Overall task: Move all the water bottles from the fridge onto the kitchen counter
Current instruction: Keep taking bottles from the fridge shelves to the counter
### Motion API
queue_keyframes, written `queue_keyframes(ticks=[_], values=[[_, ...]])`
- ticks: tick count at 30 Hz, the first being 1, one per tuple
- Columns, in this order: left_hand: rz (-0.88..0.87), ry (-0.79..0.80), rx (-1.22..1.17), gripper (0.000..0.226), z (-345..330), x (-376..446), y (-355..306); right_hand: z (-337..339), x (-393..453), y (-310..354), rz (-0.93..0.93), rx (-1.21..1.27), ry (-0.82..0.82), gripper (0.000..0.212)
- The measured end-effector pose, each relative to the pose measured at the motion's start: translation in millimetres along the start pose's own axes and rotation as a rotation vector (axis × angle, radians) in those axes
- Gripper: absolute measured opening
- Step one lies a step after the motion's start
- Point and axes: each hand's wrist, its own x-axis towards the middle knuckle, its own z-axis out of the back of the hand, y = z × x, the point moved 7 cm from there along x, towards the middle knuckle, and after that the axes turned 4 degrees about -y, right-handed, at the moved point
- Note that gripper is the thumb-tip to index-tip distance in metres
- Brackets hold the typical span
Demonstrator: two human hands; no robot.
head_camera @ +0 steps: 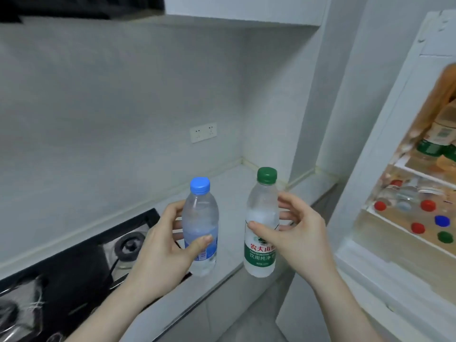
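My left hand (pixel 161 245) grips a clear water bottle with a blue cap (pixel 200 218), upright over the white kitchen counter (pixel 229 183). My right hand (pixel 296 233) grips a second upright bottle with a green cap and green label (pixel 261 213), near the counter's front edge. Whether either bottle's base touches the counter I cannot tell. At the right the open fridge (pixel 385 265) shows several more bottles (pixel 419 218) standing in its lower part, seen as red, blue and green caps.
A black gas hob (pixel 81 265) lies in the counter at the left, close to my left hand. A wall socket (pixel 203 132) sits above the counter's back. More containers (pixel 441 139) fill the fridge's upper shelf. A wall pillar stands between counter and fridge.
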Motion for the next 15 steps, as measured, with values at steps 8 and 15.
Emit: queue_keyframes(ticks=[8, 15], values=[[0.116, -0.269, 0.04, 0.059, 129, -94, 54, -149, -52, 36, 0.081, 0.044, 0.329, 0.058], [0.273, -0.573, 0.07, 0.056, 230, -172, 93, -281, -103, 75, 0.158, 0.134, 0.662, 0.056]])
